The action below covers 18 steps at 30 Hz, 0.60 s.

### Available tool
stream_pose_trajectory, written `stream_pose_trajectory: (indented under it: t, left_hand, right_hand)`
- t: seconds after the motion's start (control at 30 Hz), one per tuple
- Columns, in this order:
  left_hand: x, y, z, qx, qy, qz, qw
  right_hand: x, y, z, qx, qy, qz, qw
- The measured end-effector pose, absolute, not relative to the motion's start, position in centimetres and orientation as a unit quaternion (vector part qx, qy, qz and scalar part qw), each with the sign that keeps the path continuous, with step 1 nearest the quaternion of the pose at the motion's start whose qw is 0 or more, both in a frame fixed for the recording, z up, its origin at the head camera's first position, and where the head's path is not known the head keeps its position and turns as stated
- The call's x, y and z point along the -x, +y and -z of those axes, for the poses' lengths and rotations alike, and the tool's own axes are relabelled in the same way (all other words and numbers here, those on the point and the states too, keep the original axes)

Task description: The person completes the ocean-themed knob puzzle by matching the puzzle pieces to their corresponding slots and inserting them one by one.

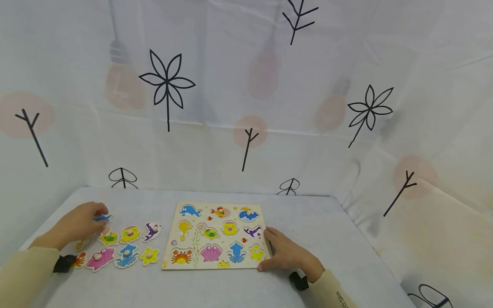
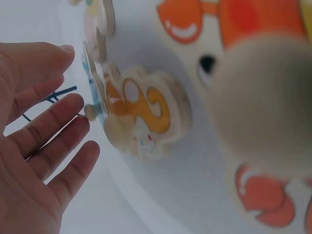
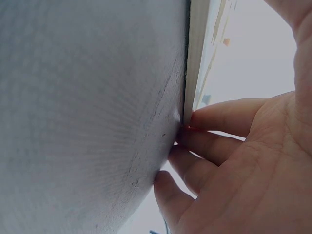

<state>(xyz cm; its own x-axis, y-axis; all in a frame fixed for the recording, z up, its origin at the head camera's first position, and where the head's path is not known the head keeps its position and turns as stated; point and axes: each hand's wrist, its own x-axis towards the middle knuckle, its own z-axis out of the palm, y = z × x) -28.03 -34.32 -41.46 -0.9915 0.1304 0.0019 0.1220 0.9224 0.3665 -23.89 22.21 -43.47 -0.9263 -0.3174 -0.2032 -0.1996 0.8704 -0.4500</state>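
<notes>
My left hand point(image 1: 81, 220) is over a blue piece point(image 1: 103, 218) at the back left of the loose pieces. In the left wrist view, the hand point(image 2: 44, 117) has loosely bent, spread fingers beside a blue piece's knob point(image 2: 91, 112), with no clear grip on it; the seahorse piece point(image 2: 148, 105) lies nearby. At the right edge of the sea-animal board point(image 1: 171, 231), my right hand point(image 1: 286, 252) rests with its thumb by the near corner. The right wrist view shows its fingertips point(image 3: 192, 119) touching the board's side point(image 3: 196, 58) and the cloth.
Left of the board lie loose knobbed pieces, among them a pink shell point(image 1: 101, 259), a blue squid point(image 1: 126, 256), a yellow star point(image 1: 149, 256), an octopus point(image 1: 130, 234) and a purple dolphin point(image 1: 152, 231). A patterned cloth point(image 1: 215, 162) hangs behind the white table point(image 1: 192, 291).
</notes>
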Motion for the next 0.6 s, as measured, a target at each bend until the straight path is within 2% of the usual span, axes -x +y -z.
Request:
stream_pose_trajectory:
  t: [0.23, 0.6]
  left_hand:
    - [28.5, -35.6, 41.6, -0.076, 0.981, -0.179, -0.002]
    - [29.6, -36.3, 40.9, -0.041, 0.978, -0.193, 0.074]
  right_hand:
    - [24.0, 22.3, 43.6, 0.134, 0.957, 0.217, 0.136]
    - [24.0, 22.3, 43.6, 0.134, 0.955, 0.223, 0.140]
